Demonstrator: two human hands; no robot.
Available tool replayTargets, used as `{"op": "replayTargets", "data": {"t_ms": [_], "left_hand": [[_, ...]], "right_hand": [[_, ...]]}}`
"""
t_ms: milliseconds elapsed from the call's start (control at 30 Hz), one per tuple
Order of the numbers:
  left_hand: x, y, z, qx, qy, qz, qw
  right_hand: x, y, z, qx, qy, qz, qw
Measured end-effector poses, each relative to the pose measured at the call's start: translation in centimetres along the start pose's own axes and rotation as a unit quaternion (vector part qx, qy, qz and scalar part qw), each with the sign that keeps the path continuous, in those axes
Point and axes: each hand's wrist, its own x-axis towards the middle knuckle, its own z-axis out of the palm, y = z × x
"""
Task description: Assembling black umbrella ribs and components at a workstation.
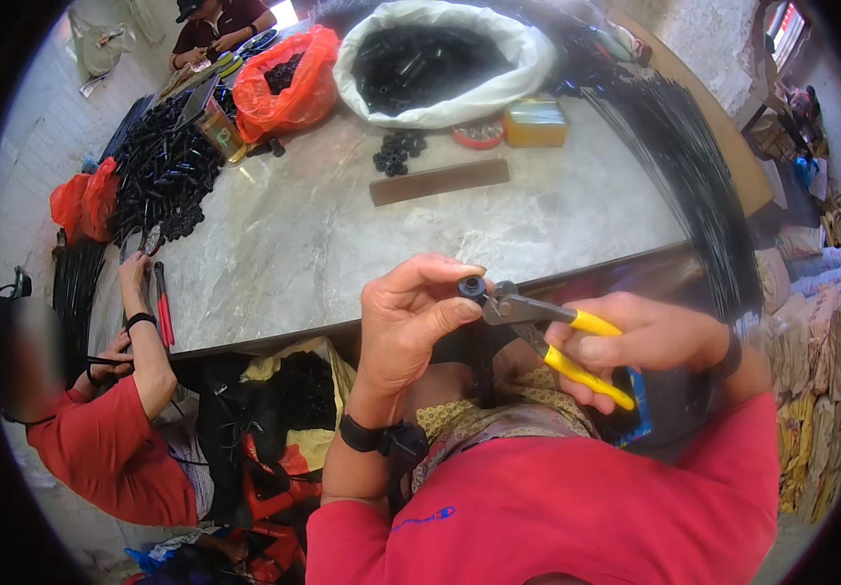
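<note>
Head view: looking down on two bare hands at work just off the near edge of a grey counter (284, 278).
Left grip (401, 322): narrowed on a small black piece (472, 287), pinching it between thumb and fingertips, with a round, hollow end turned up.
Black piece: held in the air in front of the counter, right at the head of the pliers (537, 310); touching the jaws or just beside them, cannot tell.
Right grip (635, 341): wrapped around the pliers' yellow handles, which are spread apart, and pointing the head leftward at the black piece.
Counter, middle: bearing a brown bar (440, 182), with a cluster of black caps (396, 154) just behind.
Counter, far side: lined with a white sack (528, 83) full of black pieces, a red bag (318, 73), a yellow box (537, 125) and a red dish (479, 142).
Counter, left: heaped with a pile (162, 161) of black parts.
Counter, right: edged with a bundle of black rods (679, 146).
Co-worker (114, 444): dressed in red at the left, with hands near red pliers (163, 307).
Second person (221, 27): in a dark top, beyond the far left corner.
</note>
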Motion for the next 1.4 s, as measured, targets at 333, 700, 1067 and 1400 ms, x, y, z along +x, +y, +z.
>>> {"op": "replayTargets", "data": {"t_ms": [333, 700, 1067, 1400], "left_hand": [[-0.3, 0.0, 0.0, 0.003, 0.024, 0.002, 1.000], [-0.8, 0.2, 0.3, 0.001, 0.025, 0.029, 0.999], [-1.5, 0.5, 0.9, -0.010, 0.051, 0.022, 0.998], [-2.0, 0.4, 1.5, 0.009, 0.044, 0.045, 0.998]], "right_hand": [[0.0, -0.3, 1.0, -0.251, 0.101, -0.029, 0.962], [-0.6, -3.0, -0.3, -0.323, 0.064, -0.027, 0.944], [0.6, 0.8, 0.1, -0.504, 0.181, -0.195, 0.822], [1.4, 2.3, 0.3, -0.619, 0.272, -0.282, 0.681]]}}
